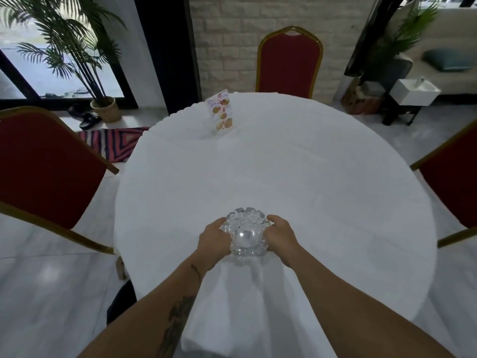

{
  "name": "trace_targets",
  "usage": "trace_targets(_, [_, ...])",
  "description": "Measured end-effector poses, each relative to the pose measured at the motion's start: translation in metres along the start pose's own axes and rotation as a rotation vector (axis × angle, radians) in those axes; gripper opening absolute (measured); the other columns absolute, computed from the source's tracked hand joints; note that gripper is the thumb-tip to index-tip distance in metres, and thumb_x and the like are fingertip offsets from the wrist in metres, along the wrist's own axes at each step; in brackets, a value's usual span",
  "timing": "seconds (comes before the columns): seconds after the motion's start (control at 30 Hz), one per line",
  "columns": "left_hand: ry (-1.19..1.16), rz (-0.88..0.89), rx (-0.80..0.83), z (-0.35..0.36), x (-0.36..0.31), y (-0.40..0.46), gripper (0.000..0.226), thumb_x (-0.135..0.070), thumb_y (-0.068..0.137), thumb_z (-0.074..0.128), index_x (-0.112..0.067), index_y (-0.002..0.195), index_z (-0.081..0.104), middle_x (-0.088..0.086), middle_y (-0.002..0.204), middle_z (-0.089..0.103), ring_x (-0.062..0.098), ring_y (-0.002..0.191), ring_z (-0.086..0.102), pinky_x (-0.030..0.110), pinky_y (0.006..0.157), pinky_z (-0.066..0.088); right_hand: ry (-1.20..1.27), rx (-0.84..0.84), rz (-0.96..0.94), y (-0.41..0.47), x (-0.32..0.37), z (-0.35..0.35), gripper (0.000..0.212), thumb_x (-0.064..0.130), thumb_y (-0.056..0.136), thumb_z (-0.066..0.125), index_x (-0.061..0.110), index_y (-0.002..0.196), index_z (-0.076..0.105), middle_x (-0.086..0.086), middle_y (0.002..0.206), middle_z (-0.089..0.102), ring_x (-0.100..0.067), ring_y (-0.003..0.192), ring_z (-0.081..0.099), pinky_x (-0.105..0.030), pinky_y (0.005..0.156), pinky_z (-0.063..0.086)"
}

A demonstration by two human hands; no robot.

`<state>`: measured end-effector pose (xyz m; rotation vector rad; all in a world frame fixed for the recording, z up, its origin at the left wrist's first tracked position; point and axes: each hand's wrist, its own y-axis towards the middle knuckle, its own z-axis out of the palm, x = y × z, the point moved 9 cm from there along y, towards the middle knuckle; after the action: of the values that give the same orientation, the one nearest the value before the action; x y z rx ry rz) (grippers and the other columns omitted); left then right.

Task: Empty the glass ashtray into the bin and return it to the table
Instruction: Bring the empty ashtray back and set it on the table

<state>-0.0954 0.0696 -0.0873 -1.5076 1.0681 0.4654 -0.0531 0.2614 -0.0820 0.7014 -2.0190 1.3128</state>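
Head view shows left hand (213, 240) and right hand (280, 237) clasping the ashtray (245, 235) between their fingers at the table's (284, 164) near edge, likely steadying heavy glass against spilling.

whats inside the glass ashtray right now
A few small dark specks sit inside the glass ashtray; no butts visible. The left hand and right hand cover its sides.

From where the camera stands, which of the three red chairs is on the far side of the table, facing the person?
The red chair against the white brick wall, its whole arched gold-framed back showing; the other two flank the table, cropped.
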Motion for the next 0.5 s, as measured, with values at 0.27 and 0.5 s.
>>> trace_targets(0.27, [0.015, 0.013, 0.005, 0.001, 0.003, 0.002, 0.039, -0.013, 0.082, 0.054, -0.045, 0.091, 0.074, 0.005, 0.097, 0.079, 0.032, 0.093, 0.076, 0.049, 0.081, 0.065, -0.077, 0.007, -0.021, -0.013, 0.008, 0.000, 0.067, 0.009, 0.087, 0.046, 0.020, 0.154, 0.042, -0.009, 0.149, 0.053, -0.028, 0.122, 0.060, -0.036, 0.094, 0.052])
trace_targets(0.5, [0.074, 0.076, 0.044, 0.000, 0.004, 0.005, 0.035, -0.017, 0.082, 0.052, -0.036, 0.104, 0.072, -0.002, 0.082, 0.072, 0.023, 0.074, 0.063, 0.033, 0.071, 0.054, -0.160, 0.028, -0.065, -0.015, 0.009, 0.003, 0.066, 0.010, 0.089, 0.049, 0.018, 0.154, 0.041, -0.009, 0.146, 0.055, -0.026, 0.121, 0.059, -0.031, 0.089, 0.045])
